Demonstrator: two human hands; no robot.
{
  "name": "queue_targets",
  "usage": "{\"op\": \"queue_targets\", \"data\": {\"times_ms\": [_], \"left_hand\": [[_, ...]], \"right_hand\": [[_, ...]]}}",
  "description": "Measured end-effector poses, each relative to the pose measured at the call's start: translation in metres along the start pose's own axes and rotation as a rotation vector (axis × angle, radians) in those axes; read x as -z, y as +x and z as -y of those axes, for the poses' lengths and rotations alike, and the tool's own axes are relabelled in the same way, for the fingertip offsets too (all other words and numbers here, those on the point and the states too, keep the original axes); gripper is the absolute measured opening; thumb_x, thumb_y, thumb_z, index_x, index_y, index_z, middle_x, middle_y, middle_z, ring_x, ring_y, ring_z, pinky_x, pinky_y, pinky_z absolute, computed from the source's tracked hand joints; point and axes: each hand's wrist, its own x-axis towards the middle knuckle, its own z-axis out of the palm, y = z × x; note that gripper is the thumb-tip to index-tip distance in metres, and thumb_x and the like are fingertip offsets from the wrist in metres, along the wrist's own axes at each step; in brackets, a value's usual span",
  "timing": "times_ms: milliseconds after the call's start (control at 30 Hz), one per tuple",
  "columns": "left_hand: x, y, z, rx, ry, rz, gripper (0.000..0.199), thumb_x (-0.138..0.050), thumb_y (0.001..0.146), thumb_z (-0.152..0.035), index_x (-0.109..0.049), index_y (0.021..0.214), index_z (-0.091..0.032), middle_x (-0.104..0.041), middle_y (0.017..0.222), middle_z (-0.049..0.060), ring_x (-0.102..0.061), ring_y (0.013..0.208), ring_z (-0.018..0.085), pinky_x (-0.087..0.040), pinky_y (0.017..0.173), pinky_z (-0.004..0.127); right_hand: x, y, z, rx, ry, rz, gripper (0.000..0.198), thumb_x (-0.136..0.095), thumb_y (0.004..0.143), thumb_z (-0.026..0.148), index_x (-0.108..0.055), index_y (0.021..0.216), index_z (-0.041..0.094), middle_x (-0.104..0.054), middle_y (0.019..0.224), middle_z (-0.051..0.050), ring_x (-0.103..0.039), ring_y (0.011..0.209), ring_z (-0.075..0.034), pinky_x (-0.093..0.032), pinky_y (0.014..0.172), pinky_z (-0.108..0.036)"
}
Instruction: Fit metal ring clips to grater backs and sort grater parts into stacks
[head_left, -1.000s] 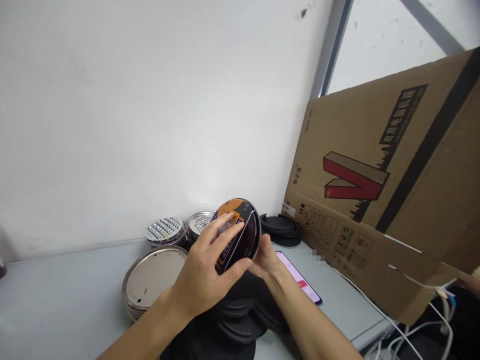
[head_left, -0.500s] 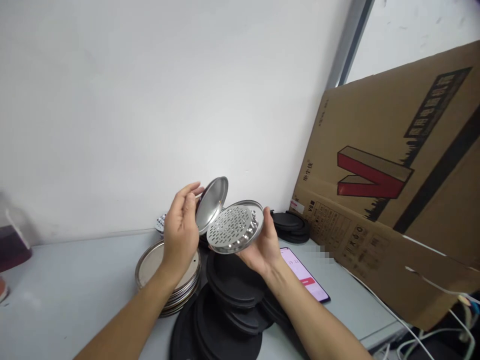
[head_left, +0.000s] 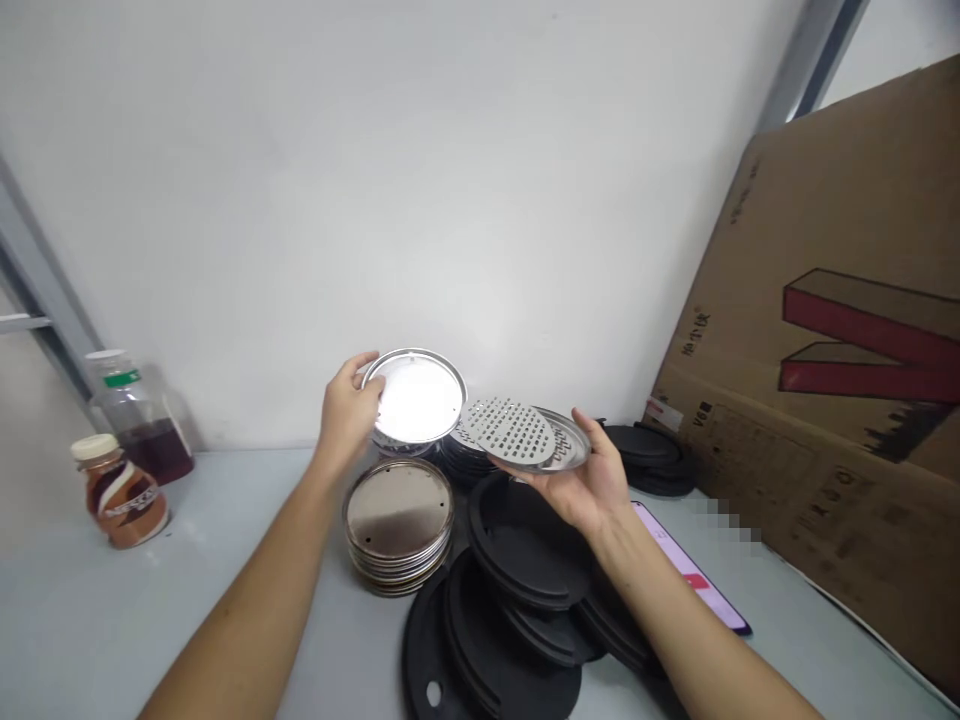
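Note:
My left hand (head_left: 346,412) grips the left rim of a shallow round metal lid (head_left: 417,400), thumb on its bright, shiny face. Lower and to the right, my right hand (head_left: 591,492) supports a shallow round metal dish (head_left: 576,448) from below, with the thumb at its rim. A perforated round metal disc (head_left: 514,432) lies tilted over the left part of that dish, and more slotted metal shows beneath it. Below my left hand stands a stack of round metal plates (head_left: 397,512). Several black round discs (head_left: 532,550) are piled beneath my right hand.
A cardboard box (head_left: 810,480) stands at the right, with a lit phone (head_left: 697,575) before it. More black discs (head_left: 649,455) lie near the wall. A brown bottle (head_left: 124,495) and a clear bottle of dark liquid (head_left: 154,440) stand at the left.
The lid in my left hand has moved away from the dish and turned its bright face toward me. The dish in my right hand is flatter. The view has shifted left.

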Motion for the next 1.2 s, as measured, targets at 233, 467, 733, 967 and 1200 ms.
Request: {"op": "queue_targets", "data": {"times_ms": [233, 467, 733, 967, 1200], "left_hand": [[0.044, -0.009, 0.035, 0.121, 0.280, 0.319, 0.029, -0.068, 0.067, -0.024, -0.077, 0.093, -0.015, -0.071, 0.069, 0.006, -0.065, 0.068, 0.024, -0.051, 0.068, 0.033], [0.013, -0.052, 0.007, -0.253, 0.434, 0.352, 0.039, -0.067, 0.079, -0.044, -0.069, 0.115, -0.027, -0.062, 0.124, 0.006, -0.050, 0.123, 0.028, -0.033, 0.109, 0.041], [-0.047, -0.062, -0.007, 0.048, 0.203, 0.452, 0.092, -0.078, 0.068, -0.045, -0.039, 0.146, -0.015, -0.064, 0.116, 0.016, -0.064, 0.097, 0.027, -0.048, 0.086, 0.037], [-0.023, -0.031, -0.001, 0.177, -0.001, 0.528, 0.056, -0.080, 0.067, -0.043, -0.067, 0.109, -0.009, -0.072, 0.089, 0.014, -0.069, 0.080, 0.024, -0.053, 0.070, 0.033], [0.022, 0.020, 0.001, -0.044, 0.129, 0.297, 0.043, -0.066, 0.078, -0.044, -0.062, 0.108, -0.014, -0.070, 0.087, 0.008, -0.066, 0.078, 0.021, -0.052, 0.073, 0.035]], "right_hand": [[0.008, 0.010, 0.008, 0.080, 0.003, -0.190, 0.028, -0.054, 0.084, 0.026, -0.062, 0.110, 0.017, -0.069, 0.117, -0.011, -0.062, 0.113, -0.032, -0.051, 0.093, -0.060], [0.007, 0.015, 0.003, 0.056, -0.124, -0.212, 0.023, -0.054, 0.083, 0.018, -0.067, 0.100, 0.011, -0.075, 0.096, -0.012, -0.070, 0.095, -0.027, -0.059, 0.082, -0.042], [0.007, 0.011, -0.007, 0.281, -0.314, -0.388, 0.016, -0.074, 0.070, 0.024, -0.062, 0.078, 0.018, -0.070, 0.069, 0.002, -0.068, 0.065, -0.017, -0.055, 0.057, -0.024], [0.020, 0.027, -0.009, 0.334, -0.483, -0.476, 0.013, -0.066, 0.067, 0.025, -0.058, 0.075, 0.018, -0.064, 0.060, 0.003, -0.058, 0.048, -0.014, -0.044, 0.042, -0.023], [0.016, 0.058, 0.010, 0.305, -0.711, -0.497, 0.052, -0.061, 0.073, 0.020, -0.052, 0.125, 0.018, -0.068, 0.071, -0.001, -0.061, 0.051, -0.016, -0.049, 0.044, -0.025]]}}
